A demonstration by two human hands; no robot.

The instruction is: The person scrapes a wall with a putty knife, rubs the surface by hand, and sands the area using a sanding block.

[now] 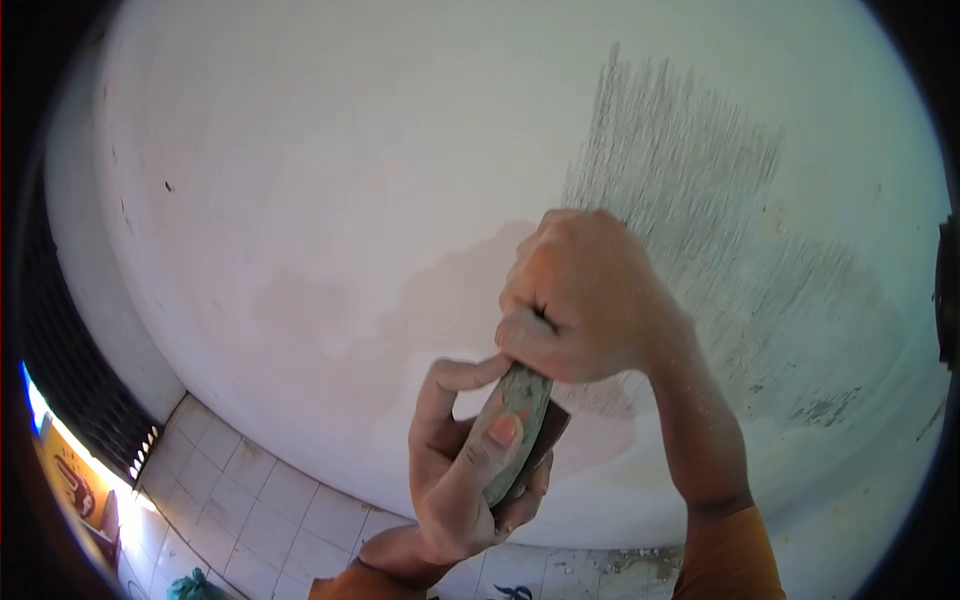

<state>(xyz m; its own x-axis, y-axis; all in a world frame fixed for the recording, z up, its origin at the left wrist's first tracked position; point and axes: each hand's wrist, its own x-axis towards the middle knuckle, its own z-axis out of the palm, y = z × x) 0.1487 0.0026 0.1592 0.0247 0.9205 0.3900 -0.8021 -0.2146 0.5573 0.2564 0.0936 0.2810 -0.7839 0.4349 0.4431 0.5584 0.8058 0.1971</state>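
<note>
White wall [300, 200] bears a grey scraped patch [680, 200]; right hand [580, 300] and left hand [465, 480] clamp the scraper [518, 405], fingers [455, 375] closed around it; too steep an angle could gouge plaster or nick the left thumb.

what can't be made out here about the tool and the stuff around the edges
Head view: both ends of the tool, hidden inside the right hand above and the left hand below.
Head view: where it meets the wall, covered by the right hand.
Head view: the green thing on the floor, cut off by the bottom edge.
Head view: the yellow object at left, warped at the lens rim.
</note>
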